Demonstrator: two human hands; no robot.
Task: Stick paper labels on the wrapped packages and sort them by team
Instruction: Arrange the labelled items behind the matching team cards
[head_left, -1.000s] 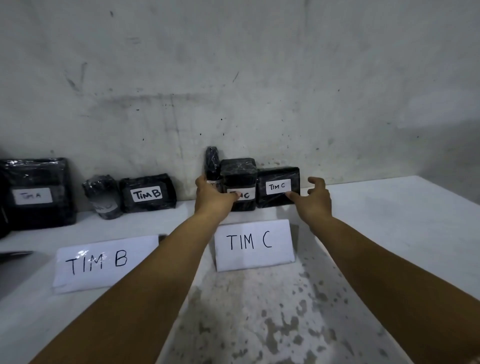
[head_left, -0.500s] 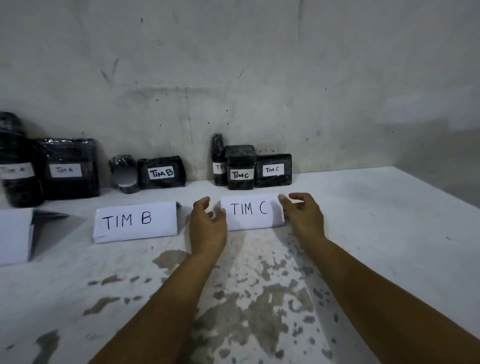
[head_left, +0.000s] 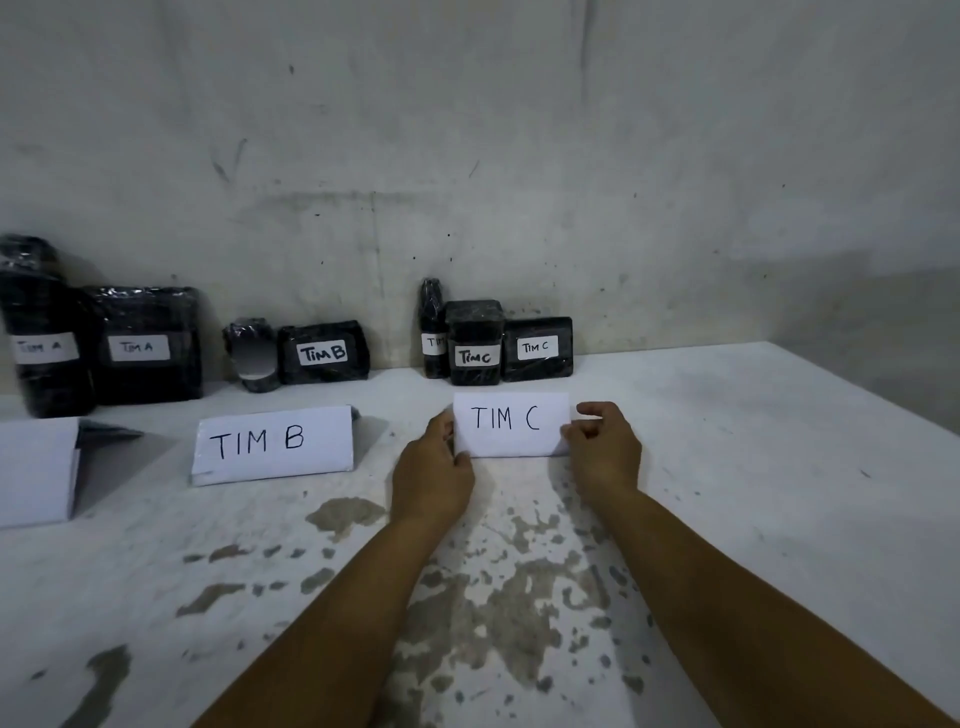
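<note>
Packages (head_left: 536, 347) labelled Tim C by wall, left hand (head_left: 435, 467) and right hand (head_left: 602, 451) now pinching TIM C sign (head_left: 511, 423) ends on table (head_left: 753, 467), each grip closer than half a second ago

- Along the wall (head_left: 519, 156) at the bench (head_left: 753, 467) back, left to right: two Tim A packages (head_left: 148, 345), two Tim B packages (head_left: 323, 353), three Tim C packages (head_left: 475, 343).
- TIM B sign (head_left: 272, 444) before its group; TIM C sign (head_left: 511, 423) right of it, between both hands.
</note>
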